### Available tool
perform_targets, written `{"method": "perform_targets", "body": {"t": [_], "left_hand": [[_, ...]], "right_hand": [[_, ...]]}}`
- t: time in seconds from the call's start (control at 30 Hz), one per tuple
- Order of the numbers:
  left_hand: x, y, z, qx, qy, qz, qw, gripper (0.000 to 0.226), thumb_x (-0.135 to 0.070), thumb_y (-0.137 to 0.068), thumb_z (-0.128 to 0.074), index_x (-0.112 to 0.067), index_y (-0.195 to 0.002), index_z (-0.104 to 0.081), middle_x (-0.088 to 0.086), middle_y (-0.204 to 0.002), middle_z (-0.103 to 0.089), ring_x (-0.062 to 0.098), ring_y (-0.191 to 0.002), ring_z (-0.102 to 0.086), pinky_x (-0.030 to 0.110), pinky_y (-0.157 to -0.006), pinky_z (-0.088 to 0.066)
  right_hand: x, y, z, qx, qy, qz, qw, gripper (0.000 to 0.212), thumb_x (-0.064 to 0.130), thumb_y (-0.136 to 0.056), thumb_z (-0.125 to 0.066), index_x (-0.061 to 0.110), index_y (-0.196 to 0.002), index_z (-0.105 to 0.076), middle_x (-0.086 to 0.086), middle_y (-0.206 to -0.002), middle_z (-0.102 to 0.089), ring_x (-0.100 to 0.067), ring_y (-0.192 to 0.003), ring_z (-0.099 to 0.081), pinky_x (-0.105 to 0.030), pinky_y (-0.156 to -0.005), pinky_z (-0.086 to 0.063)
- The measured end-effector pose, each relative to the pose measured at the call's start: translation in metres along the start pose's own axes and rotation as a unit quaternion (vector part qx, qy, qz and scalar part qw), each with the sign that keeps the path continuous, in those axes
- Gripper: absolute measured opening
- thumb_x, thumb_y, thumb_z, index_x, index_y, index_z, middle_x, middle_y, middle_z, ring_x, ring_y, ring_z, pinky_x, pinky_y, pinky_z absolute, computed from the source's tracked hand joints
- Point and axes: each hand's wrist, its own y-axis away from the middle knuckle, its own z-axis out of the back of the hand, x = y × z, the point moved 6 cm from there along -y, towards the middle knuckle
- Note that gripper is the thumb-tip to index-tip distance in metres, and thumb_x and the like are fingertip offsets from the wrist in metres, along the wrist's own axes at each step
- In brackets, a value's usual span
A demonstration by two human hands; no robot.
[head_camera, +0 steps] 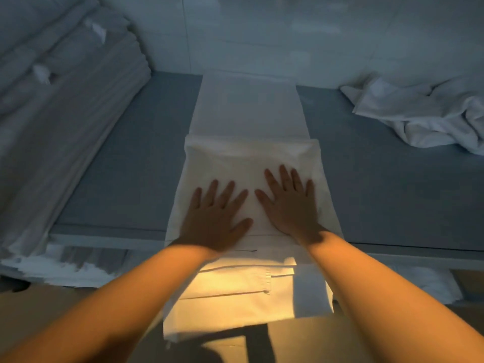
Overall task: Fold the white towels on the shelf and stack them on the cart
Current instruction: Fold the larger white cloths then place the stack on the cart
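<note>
A long white towel [248, 113] lies as a narrow strip down the middle of the grey shelf [125, 163], its near part folded back over itself and its near end hanging over the shelf's front edge. My left hand [217, 218] and my right hand [288, 203] both press flat on the folded layer, fingers straight and spread, side by side. A crumpled white towel [424, 113] lies at the shelf's right. The cart is not in view.
A tall stack of folded white linen [60, 106] fills the shelf's left side and overhangs its front edge. A pale tiled wall [262, 32] closes the back. More white cloth [73, 265] shows on a lower level beneath the shelf edge.
</note>
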Motion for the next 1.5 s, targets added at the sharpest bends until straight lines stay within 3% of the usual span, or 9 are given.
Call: {"method": "perform_targets", "body": {"t": [0.1, 0.27, 0.53, 0.77, 0.9, 1.1, 1.27, 1.37, 1.5], "left_hand": [[0.011, 0.012, 0.005, -0.012, -0.008, 0.026, 1.0, 0.076, -0.077, -0.079, 0.0, -0.047, -0.148, 0.002, -0.006, -0.161, 0.003, 0.029, -0.147, 0.006, 0.048, -0.117, 0.005], [0.012, 0.003, -0.001, -0.009, -0.014, 0.027, 1.0, 0.072, -0.076, -0.082, -0.002, -0.048, -0.146, 0.01, -0.005, -0.16, 0.01, 0.028, -0.146, 0.013, 0.049, -0.117, 0.007], [0.028, -0.031, -0.002, 0.005, -0.012, 0.012, 1.0, 0.073, -0.078, -0.078, 0.007, -0.049, -0.145, 0.014, -0.005, -0.16, 0.012, 0.026, -0.146, 0.015, 0.047, -0.117, 0.008], [0.042, -0.079, 0.003, -0.006, -0.023, 0.01, 1.0, 0.078, -0.079, -0.076, 0.007, -0.047, -0.147, 0.006, -0.004, -0.161, 0.005, 0.028, -0.147, 0.008, 0.05, -0.118, 0.002], [0.05, -0.113, 0.007, 0.001, -0.024, 0.015, 1.0, 0.077, -0.078, -0.077, 0.003, -0.047, -0.148, 0.005, -0.005, -0.161, 0.005, 0.028, -0.147, 0.009, 0.049, -0.118, 0.003], [0.055, -0.131, 0.012, 0.006, -0.033, 0.01, 0.999, 0.075, -0.075, -0.081, 0.0, -0.045, -0.149, 0.001, -0.004, -0.161, 0.002, 0.03, -0.147, 0.006, 0.05, -0.118, 0.0], [0.037, -0.099, 0.014, -0.016, -0.022, 0.02, 0.999, 0.059, -0.055, -0.095, -0.007, -0.037, -0.151, -0.013, -0.002, -0.16, -0.013, 0.031, -0.146, -0.009, 0.056, -0.115, -0.007], [0.023, -0.042, 0.007, -0.067, -0.031, -0.022, 0.997, 0.063, -0.057, -0.094, -0.004, -0.034, -0.15, -0.021, -0.002, -0.158, -0.022, 0.033, -0.145, -0.016, 0.058, -0.114, -0.009], [0.024, -0.024, 0.011, -0.074, -0.02, -0.001, 0.997, 0.064, -0.059, -0.092, -0.01, -0.034, -0.149, -0.026, -0.002, -0.156, -0.027, 0.032, -0.145, -0.018, 0.054, -0.116, -0.006]], "right_hand": [[0.002, 0.014, 0.004, 0.028, 0.004, 0.006, 1.0, 0.059, 0.062, -0.095, -0.015, 0.043, -0.15, -0.001, 0.003, -0.161, 0.006, -0.022, -0.147, 0.008, -0.058, -0.114, 0.005], [-0.001, 0.056, -0.009, 0.096, 0.033, 0.041, 0.994, 0.058, 0.067, -0.088, -0.001, 0.055, -0.142, 0.016, 0.01, -0.156, 0.023, -0.022, -0.144, 0.023, -0.065, -0.108, 0.012], [0.001, 0.016, -0.006, 0.03, 0.007, 0.058, 0.998, 0.06, 0.07, -0.084, 0.004, 0.056, -0.142, 0.011, 0.012, -0.159, 0.015, -0.021, -0.146, 0.017, -0.068, -0.107, 0.011], [0.001, -0.035, -0.004, 0.031, 0.018, 0.046, 0.998, 0.057, 0.067, -0.09, -0.004, 0.054, -0.144, 0.006, 0.011, -0.159, 0.011, -0.021, -0.146, 0.012, -0.07, -0.107, 0.006], [0.004, -0.066, 0.007, 0.07, 0.024, 0.027, 0.997, 0.056, 0.063, -0.094, -0.008, 0.049, -0.147, 0.005, 0.009, -0.16, 0.012, -0.022, -0.147, 0.011, -0.069, -0.108, 0.004], [0.034, -0.023, -0.008, 0.003, 0.004, 0.022, 1.0, 0.055, 0.06, -0.094, -0.003, 0.048, -0.147, 0.001, 0.01, -0.16, 0.005, -0.024, -0.147, 0.009, -0.071, -0.106, 0.008], [0.035, -0.013, -0.006, -0.041, 0.001, 0.017, 0.999, 0.053, 0.056, -0.096, -0.006, 0.046, -0.148, -0.006, 0.009, -0.16, -0.003, -0.022, -0.148, 0.004, -0.068, -0.108, 0.005], [0.038, -0.014, -0.005, -0.03, 0.005, 0.019, 0.999, 0.051, 0.053, -0.098, -0.009, 0.045, -0.148, -0.005, 0.009, -0.16, -0.001, -0.022, -0.147, 0.006, -0.068, -0.108, 0.005], [0.045, 0.005, -0.005, -0.015, 0.019, 0.037, 0.999, 0.054, 0.051, -0.099, -0.01, 0.038, -0.15, 0.001, 0.005, -0.161, 0.004, -0.028, -0.147, 0.009, -0.068, -0.108, 0.007]]}}
